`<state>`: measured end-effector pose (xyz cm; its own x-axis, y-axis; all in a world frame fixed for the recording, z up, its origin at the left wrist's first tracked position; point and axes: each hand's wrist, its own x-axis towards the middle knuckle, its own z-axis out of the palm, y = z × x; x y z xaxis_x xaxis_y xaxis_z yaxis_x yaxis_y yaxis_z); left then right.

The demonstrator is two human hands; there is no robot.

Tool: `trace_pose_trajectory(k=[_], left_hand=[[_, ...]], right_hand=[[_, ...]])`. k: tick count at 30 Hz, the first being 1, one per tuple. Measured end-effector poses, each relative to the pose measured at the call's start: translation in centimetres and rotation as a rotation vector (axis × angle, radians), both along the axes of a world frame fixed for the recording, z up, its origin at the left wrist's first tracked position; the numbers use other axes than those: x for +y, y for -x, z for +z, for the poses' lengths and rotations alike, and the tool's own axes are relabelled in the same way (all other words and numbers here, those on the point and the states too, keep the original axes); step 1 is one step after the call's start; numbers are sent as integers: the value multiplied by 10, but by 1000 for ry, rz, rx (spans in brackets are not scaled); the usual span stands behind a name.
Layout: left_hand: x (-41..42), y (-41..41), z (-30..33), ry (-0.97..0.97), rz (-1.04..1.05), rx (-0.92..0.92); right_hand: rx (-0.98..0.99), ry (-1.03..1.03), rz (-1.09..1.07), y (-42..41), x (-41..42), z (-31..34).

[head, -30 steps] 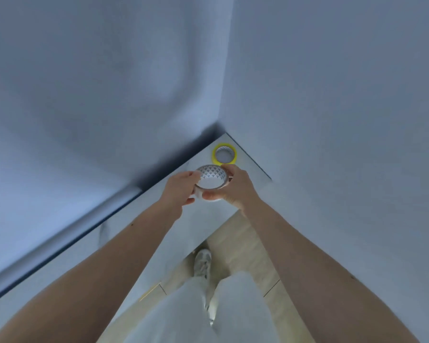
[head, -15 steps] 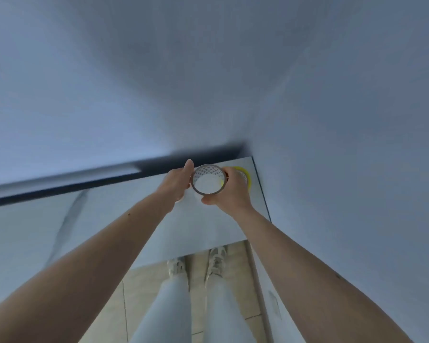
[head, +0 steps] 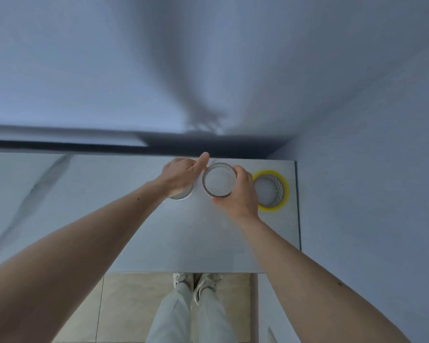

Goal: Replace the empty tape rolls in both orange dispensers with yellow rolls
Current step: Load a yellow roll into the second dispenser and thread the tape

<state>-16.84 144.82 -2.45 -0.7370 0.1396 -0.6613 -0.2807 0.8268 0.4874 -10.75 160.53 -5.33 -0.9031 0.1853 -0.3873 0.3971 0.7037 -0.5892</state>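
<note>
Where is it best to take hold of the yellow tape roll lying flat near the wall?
Probably from above, pinching the yellow tape roll across its rim, thumb inside the open core, fingers outside. It lies flat on the table, and the right hand is beside it.

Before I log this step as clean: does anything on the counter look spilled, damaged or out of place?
Nothing stands out. The right hand holds an empty tape core, the left hand covers another ring, and the yellow tape roll lies flat by the wall. No orange dispenser is in view.
</note>
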Motion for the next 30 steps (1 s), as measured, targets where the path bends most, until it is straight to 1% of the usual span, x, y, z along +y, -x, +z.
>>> trace_pose_trajectory(k=[4, 8, 11, 13, 15, 17, 18, 20, 23, 26, 30], left_hand=[[-2, 2, -35, 106, -147, 127], [-6, 4, -49, 134, -121, 196], [-4, 4, -49, 162, -121, 200], [-2, 2, -46, 166, -123, 228], [1, -1, -42, 118, -94, 284], [7, -4, -36, 37, -23, 336], [11, -7, -31, -5, 21, 345], [20, -13, -21, -81, 87, 348], [33, -25, -12, -162, 159, 309], [43, -35, -12, -200, 201, 297], [52, -44, -2, -206, 201, 292]], right_hand=[[61, -127, 60, 1, -2, -23], [78, -241, 121, -1, -5, -33], [55, -231, 183, -3, -4, -30], [103, -185, 170, -7, 0, -24], [188, -193, 100, -17, 9, -18], [225, -262, 14, -29, 22, -13], [205, -301, -24, -34, 29, -11], [104, -364, -68, -42, 43, -10], [13, -428, -17, -43, 56, -10], [-6, -470, 58, -41, 60, -10], [18, -442, 44, -35, 60, -7]])
